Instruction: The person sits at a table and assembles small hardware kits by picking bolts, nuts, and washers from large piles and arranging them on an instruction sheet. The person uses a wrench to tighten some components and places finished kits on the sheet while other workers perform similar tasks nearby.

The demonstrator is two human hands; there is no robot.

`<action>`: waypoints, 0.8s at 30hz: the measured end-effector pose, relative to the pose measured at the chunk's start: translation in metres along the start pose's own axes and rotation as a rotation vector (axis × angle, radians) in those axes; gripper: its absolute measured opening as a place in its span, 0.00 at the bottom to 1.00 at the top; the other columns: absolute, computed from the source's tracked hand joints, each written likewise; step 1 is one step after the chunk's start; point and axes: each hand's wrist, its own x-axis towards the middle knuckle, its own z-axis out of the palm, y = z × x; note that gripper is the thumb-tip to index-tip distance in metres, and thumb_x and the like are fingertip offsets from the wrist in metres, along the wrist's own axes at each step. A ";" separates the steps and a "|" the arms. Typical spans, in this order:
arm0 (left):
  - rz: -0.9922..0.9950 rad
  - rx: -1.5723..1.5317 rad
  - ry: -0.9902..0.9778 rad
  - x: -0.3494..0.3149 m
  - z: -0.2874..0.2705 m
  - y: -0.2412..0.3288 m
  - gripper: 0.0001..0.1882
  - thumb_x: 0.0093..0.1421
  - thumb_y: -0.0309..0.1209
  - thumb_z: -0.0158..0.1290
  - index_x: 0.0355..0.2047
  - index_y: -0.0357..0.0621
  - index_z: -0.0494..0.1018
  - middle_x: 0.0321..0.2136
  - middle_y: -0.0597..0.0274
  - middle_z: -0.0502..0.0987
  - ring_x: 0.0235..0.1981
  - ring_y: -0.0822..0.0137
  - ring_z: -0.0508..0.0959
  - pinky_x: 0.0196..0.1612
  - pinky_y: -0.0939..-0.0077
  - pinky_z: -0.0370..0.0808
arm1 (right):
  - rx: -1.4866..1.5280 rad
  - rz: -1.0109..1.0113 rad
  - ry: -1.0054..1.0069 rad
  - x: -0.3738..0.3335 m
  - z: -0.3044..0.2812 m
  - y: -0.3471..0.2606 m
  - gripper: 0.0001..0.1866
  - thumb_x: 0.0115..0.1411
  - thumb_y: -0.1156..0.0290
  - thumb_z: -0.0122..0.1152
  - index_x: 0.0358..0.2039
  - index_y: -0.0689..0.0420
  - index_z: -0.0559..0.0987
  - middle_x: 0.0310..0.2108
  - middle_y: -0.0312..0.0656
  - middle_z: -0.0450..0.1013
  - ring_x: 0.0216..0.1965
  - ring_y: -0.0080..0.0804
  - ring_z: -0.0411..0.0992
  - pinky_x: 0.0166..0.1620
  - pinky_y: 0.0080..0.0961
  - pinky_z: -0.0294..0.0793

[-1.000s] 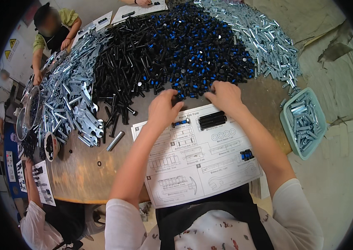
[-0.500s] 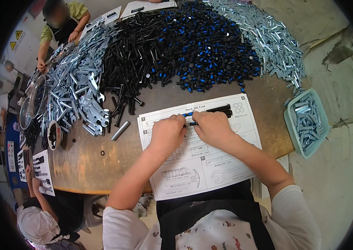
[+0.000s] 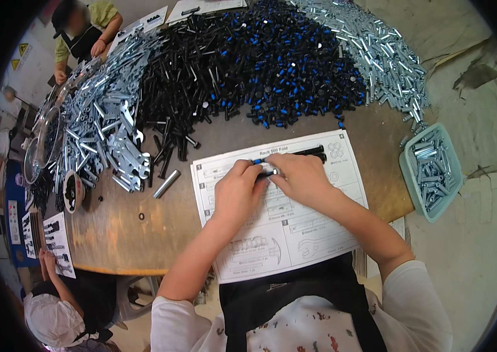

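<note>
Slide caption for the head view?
Left hand and right hand close together at a dark metal bolt above a white printed paper sheet, before heaped blue-and-black metal bolts.

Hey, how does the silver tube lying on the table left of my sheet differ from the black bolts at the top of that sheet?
Colour: the silver tube is bright metal; the black bolts are dark. Place: the tube rests on the tabletop; the bolts lie on the sheet, partly hidden by your right hand. Pose: the tube slants steeply; the bolts lie nearly crosswise. Both look slender.
</note>
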 end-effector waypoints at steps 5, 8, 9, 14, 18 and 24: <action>0.048 0.114 0.053 0.058 -0.005 -0.011 0.11 0.56 0.27 0.59 0.41 0.43 0.79 0.37 0.57 0.77 0.34 0.54 0.80 0.37 0.63 0.77 | -0.031 0.120 0.229 0.039 -0.024 0.045 0.08 0.56 0.64 0.65 0.32 0.55 0.81 0.27 0.46 0.79 0.34 0.45 0.79 0.38 0.43 0.76; 0.152 0.205 -0.034 0.102 0.027 -0.039 0.10 0.57 0.26 0.57 0.39 0.45 0.79 0.35 0.57 0.77 0.35 0.54 0.80 0.37 0.61 0.77 | -0.136 0.163 0.172 0.070 -0.005 0.062 0.08 0.55 0.65 0.66 0.26 0.57 0.82 0.27 0.47 0.79 0.34 0.46 0.78 0.38 0.42 0.77; 0.188 0.239 -0.072 0.111 0.036 -0.046 0.09 0.56 0.25 0.57 0.38 0.46 0.79 0.35 0.57 0.77 0.36 0.54 0.80 0.37 0.61 0.77 | -0.150 0.195 0.160 0.076 -0.001 0.061 0.08 0.54 0.65 0.66 0.28 0.56 0.83 0.27 0.47 0.79 0.33 0.46 0.79 0.38 0.42 0.77; 0.300 0.463 -0.127 0.130 0.042 -0.050 0.07 0.49 0.23 0.57 0.31 0.46 0.77 0.31 0.61 0.77 0.37 0.59 0.79 0.35 0.66 0.78 | -0.167 0.304 0.132 0.084 0.015 0.055 0.08 0.51 0.66 0.69 0.30 0.56 0.83 0.27 0.45 0.80 0.34 0.46 0.79 0.39 0.40 0.77; 0.374 0.506 -0.087 0.128 0.029 -0.052 0.05 0.49 0.26 0.58 0.29 0.46 0.77 0.32 0.62 0.77 0.37 0.61 0.79 0.36 0.68 0.78 | -0.227 0.284 0.118 0.087 0.017 0.049 0.09 0.50 0.66 0.71 0.30 0.55 0.82 0.28 0.45 0.79 0.35 0.46 0.78 0.39 0.42 0.76; -0.141 0.126 -0.174 0.048 -0.050 -0.015 0.08 0.54 0.33 0.60 0.29 0.41 0.77 0.32 0.53 0.77 0.35 0.53 0.79 0.38 0.60 0.77 | 0.125 0.153 0.058 0.073 -0.011 0.043 0.10 0.52 0.67 0.67 0.32 0.58 0.81 0.27 0.44 0.80 0.32 0.40 0.79 0.38 0.35 0.77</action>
